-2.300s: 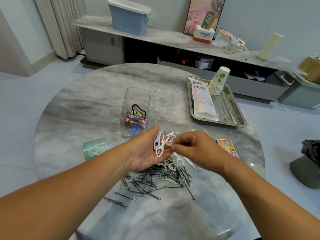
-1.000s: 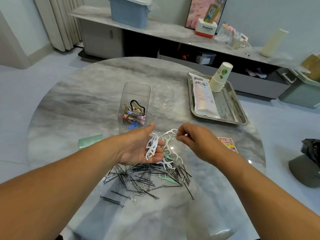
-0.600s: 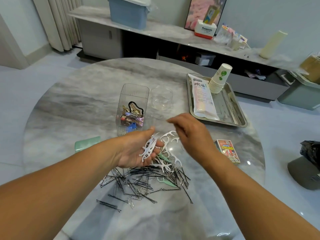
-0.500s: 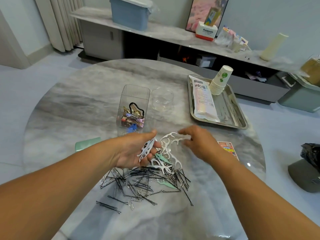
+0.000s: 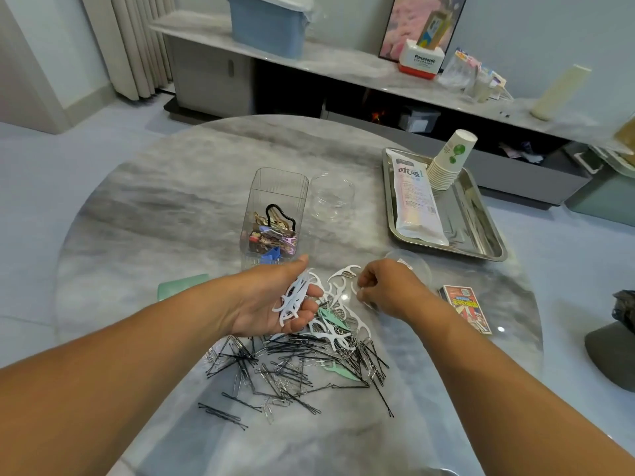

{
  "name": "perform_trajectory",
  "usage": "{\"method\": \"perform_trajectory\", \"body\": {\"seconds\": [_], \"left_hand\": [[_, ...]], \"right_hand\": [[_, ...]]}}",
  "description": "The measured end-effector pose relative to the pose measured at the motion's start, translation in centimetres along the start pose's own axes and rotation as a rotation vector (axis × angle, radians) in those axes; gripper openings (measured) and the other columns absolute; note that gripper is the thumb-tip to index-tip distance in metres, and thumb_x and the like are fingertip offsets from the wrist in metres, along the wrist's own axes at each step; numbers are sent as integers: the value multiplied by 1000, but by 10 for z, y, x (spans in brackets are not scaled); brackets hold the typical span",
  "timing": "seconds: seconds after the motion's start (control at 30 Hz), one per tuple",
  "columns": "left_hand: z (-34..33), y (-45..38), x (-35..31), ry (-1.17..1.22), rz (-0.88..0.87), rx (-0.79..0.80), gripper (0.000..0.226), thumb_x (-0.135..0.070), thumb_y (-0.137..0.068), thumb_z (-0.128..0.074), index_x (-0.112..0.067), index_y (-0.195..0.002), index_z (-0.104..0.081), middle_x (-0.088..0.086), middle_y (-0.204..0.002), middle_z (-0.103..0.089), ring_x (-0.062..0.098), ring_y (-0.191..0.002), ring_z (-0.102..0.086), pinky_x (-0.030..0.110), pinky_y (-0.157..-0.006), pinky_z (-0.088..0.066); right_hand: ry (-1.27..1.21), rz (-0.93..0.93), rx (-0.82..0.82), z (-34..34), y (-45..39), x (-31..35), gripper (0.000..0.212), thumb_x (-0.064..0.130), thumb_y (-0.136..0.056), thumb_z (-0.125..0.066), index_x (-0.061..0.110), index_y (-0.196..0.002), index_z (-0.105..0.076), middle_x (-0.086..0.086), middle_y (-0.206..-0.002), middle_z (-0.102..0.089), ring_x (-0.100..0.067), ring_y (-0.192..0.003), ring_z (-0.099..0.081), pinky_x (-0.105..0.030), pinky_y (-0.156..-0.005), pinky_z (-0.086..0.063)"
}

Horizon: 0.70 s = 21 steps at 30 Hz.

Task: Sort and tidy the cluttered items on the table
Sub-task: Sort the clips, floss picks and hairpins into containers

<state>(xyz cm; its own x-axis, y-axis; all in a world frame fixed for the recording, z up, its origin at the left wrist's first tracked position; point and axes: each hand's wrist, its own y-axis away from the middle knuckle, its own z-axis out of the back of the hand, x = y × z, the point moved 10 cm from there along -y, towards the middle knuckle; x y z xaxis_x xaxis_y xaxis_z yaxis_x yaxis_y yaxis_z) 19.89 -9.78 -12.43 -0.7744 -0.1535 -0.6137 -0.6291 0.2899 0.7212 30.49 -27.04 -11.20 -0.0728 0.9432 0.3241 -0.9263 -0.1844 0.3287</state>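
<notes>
both bare forearms reach forward from the lower corners and converge toward the middle. the left hand (image 5: 271, 304) lies palm up, fingers loosely curled around a bunch of white plastic floss picks (image 5: 293, 298). the right hand (image 5: 388, 290) is palm down, knuckles raised, fingertips curled in toward the left hand.

The right hand (image 5: 388, 290), which half a second ago reached out over the white floss picks (image 5: 338, 297) with its fingers extended, has drawn back toward the person and curled, its fingertips now pinching at a pick on the tabletop (image 5: 171, 207). Earlier it hovered higher, near the clear organizer box (image 5: 276, 214). The left hand (image 5: 271, 304) cups its bundle of picks slightly lower.
</notes>
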Motion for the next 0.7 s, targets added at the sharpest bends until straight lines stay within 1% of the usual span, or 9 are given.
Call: {"method": "perform_trajectory", "body": {"seconds": [0.2, 0.3, 0.33, 0.4, 0.43, 0.5, 0.57, 0.63, 0.7], "left_hand": [[2, 2, -1, 90, 13, 21, 78, -65, -99, -38, 4, -128, -61, 16, -82, -65, 27, -71, -67, 35, -65, -61], [3, 2, -2, 98, 11, 20, 80, -66, -98, -36, 5, -126, -62, 17, -83, -65, 29, -73, -68, 37, -67, -63], [3, 3, -1, 102, 15, 24, 81, -67, -98, -35, 4, -126, -62, 18, -83, -65, 29, -73, -69, 37, -67, -63], [0, 4, -1, 118, 31, 44, 83, -69, -97, -34, 4, -125, -62, 19, -84, -66, 30, -74, -70, 38, -69, -64], [-1, 3, 0, 124, 39, 57, 84, -71, -96, -33, 3, -123, -62, 19, -84, -66, 30, -74, -70, 39, -71, -64], [-3, 5, 1, 128, 51, 81, 85, -72, -95, -32, 3, -120, -62, 20, -86, -66, 31, -76, -71, 40, -75, -63], [-4, 7, 0, 143, 46, 89, 86, -72, -95, -33, 5, -123, -59, 22, -96, -66, 32, -80, -71, 43, -77, -63], [-2, 7, -3, 167, 29, 73, 84, -71, -95, -37, 6, -123, -58, 21, -106, -62, 30, -76, -71, 41, -67, -64], [0, 7, -5, 152, 22, 63, 75, -70, -96, -38, -1, -114, -58, 14, -89, -60, 22, -62, -63, 32, -54, -59]], "right_hand": [[23, 48, 38, 3, 7, 17, 10, 11, -81, -75, 16, -78, -67, 4, -77, -70, -17, -77, -65, -43, -78, -60], [-193, 79, 15, 21, 14, 31, 14, 11, -81, -82, 16, -89, -72, 1, -78, -69, -13, -66, -59, -30, -57, -51], [-302, 102, 9, 28, 18, 39, 18, 12, -80, -85, 16, -92, -73, -2, -78, -71, -12, -63, -59, -29, -56, -50], [-489, 214, 5, 40, 28, 60, 17, 10, -80, -85, 14, -94, -76, -4, -80, -76, -10, -67, -66, -30, -66, -56], [-535, 288, -4, 44, 35, 72, 14, 8, -81, -84, 12, -93, -77, -2, -81, -77, -8, -70, -69, -26, -71, -58], [-507, 449, -62, 49, 53, 97, 9, 8, -83, -82, 13, -90, -78, 3, -81, -76, -3, -73, -69, -18, -71, -54], [-394, 655, -113, 46, 74, 124, 9, 6, -84, -81, 13, -89, -78, 6, -86, -72, -6, -75, -69, -19, -70, -55], [-252, 828, -101, 32, 92, 146, 10, 7, -85, -79, 14, -91, -79, 6, -93, -71, -7, -82, -68, -30, -74, -57], [-168, 885, -49, 19, 103, 157, 7, 15, -88, -77, 16, -94, -79, 9, -99, -72, -6, -88, -68, -34, -77, -56]]}}
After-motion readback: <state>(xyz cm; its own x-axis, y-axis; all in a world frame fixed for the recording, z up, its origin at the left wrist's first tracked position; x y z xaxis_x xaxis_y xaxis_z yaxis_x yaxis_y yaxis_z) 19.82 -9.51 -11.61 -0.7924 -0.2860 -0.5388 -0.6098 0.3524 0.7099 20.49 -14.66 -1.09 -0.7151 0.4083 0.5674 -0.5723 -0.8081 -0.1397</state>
